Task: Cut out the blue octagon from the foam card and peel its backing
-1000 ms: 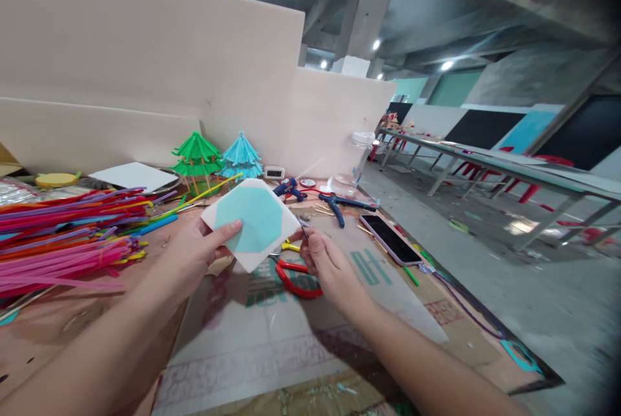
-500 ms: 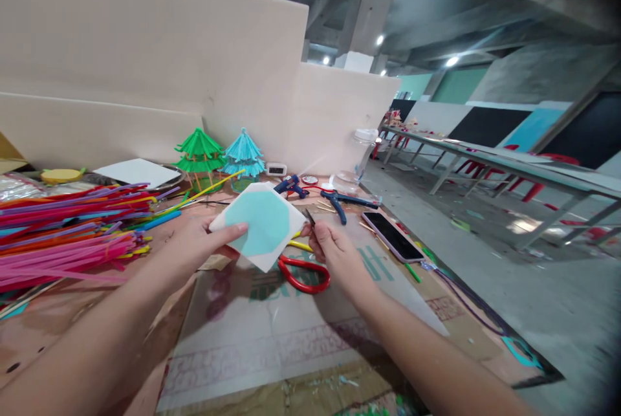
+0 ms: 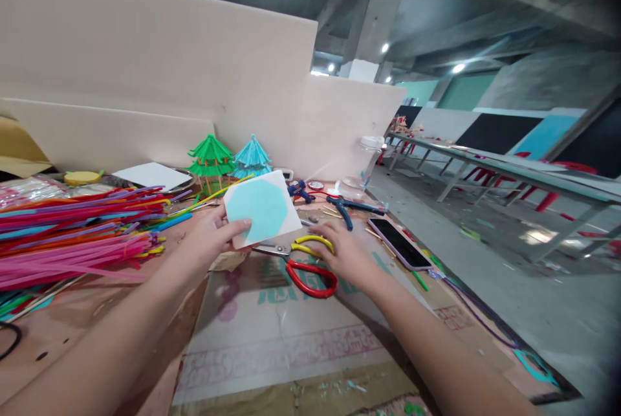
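A concrete hall with ceiling lights and long bare tables is seen to the right, while a pale board wall (image 3: 160,66) closes off the back of a cluttered workbench (image 3: 272,345) covered with printed cardboard. A white card (image 3: 262,208) bearing a turquoise octagon is held up above the bench, tilted, by the left hand (image 3: 213,238); it is pinched at its lower edge, with the thumb laid across the front face and the fingers hidden behind. The right hand (image 3: 345,253) is lowered palm-down onto the bench, fingers spread and loosely bent, with nothing seen to be gripped, though what lies under the palm cannot be made out. Its fingertips lie at the yellow-handled scissors (image 3: 303,246), and contact seems likely but is not certain from this angle. Just in front of these, red-handled scissors (image 3: 312,277) are laid flat. A large heap of coloured straws (image 3: 72,231) is spread along the left side. Behind the card, a green paper tree (image 3: 210,156) and a blue paper tree (image 3: 251,156) are stood upright side by side. A blue glue gun (image 3: 301,191), blue pliers (image 3: 350,208) and a phone (image 3: 400,243) are set out to the right, the phone lying face up, near the right hand.
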Demonstrator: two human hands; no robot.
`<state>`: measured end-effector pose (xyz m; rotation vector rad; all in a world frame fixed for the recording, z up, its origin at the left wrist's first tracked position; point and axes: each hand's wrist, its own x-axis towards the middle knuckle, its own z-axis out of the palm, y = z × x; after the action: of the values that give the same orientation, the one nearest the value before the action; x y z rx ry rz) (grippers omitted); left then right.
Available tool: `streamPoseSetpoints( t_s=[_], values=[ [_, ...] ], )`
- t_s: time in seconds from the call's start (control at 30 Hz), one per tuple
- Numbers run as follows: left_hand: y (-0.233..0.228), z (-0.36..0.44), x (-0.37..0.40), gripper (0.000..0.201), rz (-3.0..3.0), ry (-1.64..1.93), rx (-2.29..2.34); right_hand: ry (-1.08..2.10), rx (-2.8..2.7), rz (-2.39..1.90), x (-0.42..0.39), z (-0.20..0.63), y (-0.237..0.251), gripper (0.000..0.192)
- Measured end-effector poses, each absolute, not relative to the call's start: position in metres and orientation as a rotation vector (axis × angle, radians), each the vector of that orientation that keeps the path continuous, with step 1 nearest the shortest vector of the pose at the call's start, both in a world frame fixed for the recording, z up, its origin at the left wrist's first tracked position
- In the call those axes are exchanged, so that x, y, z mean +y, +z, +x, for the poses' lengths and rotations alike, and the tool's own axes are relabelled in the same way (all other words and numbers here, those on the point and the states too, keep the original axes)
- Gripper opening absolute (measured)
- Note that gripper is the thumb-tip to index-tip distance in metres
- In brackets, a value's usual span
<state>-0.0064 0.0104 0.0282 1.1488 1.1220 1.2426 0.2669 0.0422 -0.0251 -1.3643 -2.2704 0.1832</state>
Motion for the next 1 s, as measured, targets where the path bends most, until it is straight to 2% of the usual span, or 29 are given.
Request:
streamPoseSetpoints(
  t_s=[0.07,0.2,0.33,0.43,0.6,0.7,0.83,1.0],
  values=[
    [0.026,-0.009,0.012,0.048,1.158,1.24,1.127,0.292,-2.415,-1.284,0.029,0.258,-0.019,0.044],
    [0.024,-0.011,0.013,0.043,1.17,1.238,1.105,0.28,-2.584,-1.251,0.016,0.247,-0.018,0.054],
    [0.028,-0.007,0.009,0.048,1.162,1.245,1.062,0.192,-2.579,-1.298,0.02,0.248,-0.022,0.048],
    [0.03,-0.003,0.008,0.058,1.174,1.266,1.01,0.226,-2.586,-1.266,0.027,0.252,-0.024,0.046],
    [0.027,-0.003,0.01,0.071,1.222,1.254,0.986,0.284,-2.54,-1.374,0.031,0.254,-0.033,0.069],
    [0.027,-0.005,0.01,0.069,1.208,1.283,0.951,0.341,-2.448,-1.437,0.026,0.254,-0.034,0.077],
    [0.028,-0.007,0.008,0.057,1.2,1.352,0.933,0.592,-2.223,-1.383,0.028,0.258,-0.031,0.067],
    [0.025,-0.009,0.01,0.053,1.222,1.385,0.911,0.79,-1.884,-1.255,0.037,0.26,-0.031,0.041]
  ],
)
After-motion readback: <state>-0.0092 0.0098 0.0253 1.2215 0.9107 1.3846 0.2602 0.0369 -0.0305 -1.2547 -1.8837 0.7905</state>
